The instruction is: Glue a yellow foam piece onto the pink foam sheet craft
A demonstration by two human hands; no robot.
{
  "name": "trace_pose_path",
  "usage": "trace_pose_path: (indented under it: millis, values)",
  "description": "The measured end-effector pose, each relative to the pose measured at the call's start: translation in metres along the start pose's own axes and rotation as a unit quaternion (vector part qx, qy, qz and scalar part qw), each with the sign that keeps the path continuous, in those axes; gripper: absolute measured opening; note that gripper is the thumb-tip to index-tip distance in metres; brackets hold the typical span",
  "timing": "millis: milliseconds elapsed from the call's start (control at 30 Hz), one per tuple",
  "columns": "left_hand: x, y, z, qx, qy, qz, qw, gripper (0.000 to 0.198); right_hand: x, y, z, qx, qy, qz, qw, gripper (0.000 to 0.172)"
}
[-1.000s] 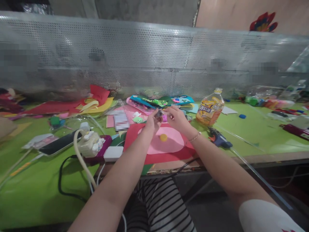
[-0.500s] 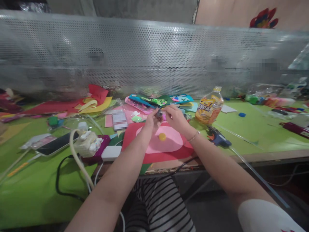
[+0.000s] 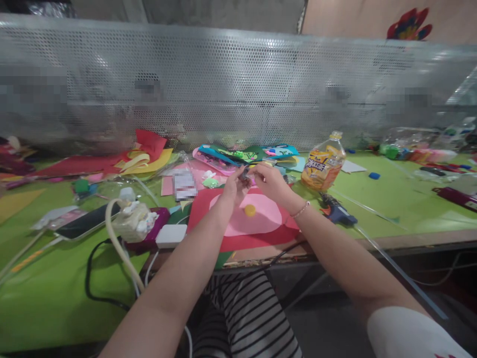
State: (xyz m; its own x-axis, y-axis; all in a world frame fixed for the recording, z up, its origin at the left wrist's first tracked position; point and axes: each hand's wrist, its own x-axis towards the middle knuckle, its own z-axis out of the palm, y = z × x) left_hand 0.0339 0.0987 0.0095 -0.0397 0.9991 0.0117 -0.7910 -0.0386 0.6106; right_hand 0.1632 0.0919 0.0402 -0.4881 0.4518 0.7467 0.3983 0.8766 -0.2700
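My left hand (image 3: 233, 186) and my right hand (image 3: 269, 180) meet above the far edge of a red sheet (image 3: 238, 241). Both pinch a small dark piece (image 3: 245, 173) between the fingertips; it is too small to name. On the red sheet lies a pink oval cut-out (image 3: 261, 219) with a small yellow disc (image 3: 250, 210) on it. A thin bracelet (image 3: 300, 210) circles my right wrist.
A green table (image 3: 55, 293) carries scattered coloured paper, a juice bottle (image 3: 322, 162), a blue glue gun (image 3: 337, 211), a phone (image 3: 85, 221), a white charger (image 3: 171, 235) and cables. A perforated metal screen (image 3: 238, 89) walls off the back. Striped trousers show below the table edge.
Both hands have stayed together on the small piece, with only slight finger movement. The view has shifted a little.
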Motion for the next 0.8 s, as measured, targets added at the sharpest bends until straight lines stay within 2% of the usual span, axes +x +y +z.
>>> trace_pose_path:
  millis: [267,533,700,800]
  values:
    - [-0.0023,-0.0005,0.0028,0.002,-0.029,-0.027,0.999,0.018,0.0001,0.0009,0.0026,-0.008,0.042,0.009,0.999,0.024]
    - [-0.0037,-0.0021,0.0037,-0.014,-0.038,0.000,0.999,0.017,0.0001,0.0060,0.0008,-0.052,0.042,-0.058,0.996,0.026]
    - [-0.0012,-0.0032,0.0015,-0.007,-0.032,0.007,0.999,0.017,0.0015,-0.0011,-0.0037,-0.012,0.016,-0.018,1.000,0.024]
    - [-0.0015,-0.0033,0.0025,-0.005,-0.031,-0.001,0.999,0.019,0.0014,-0.0012,-0.0017,0.008,0.039,0.006,0.999,0.022]
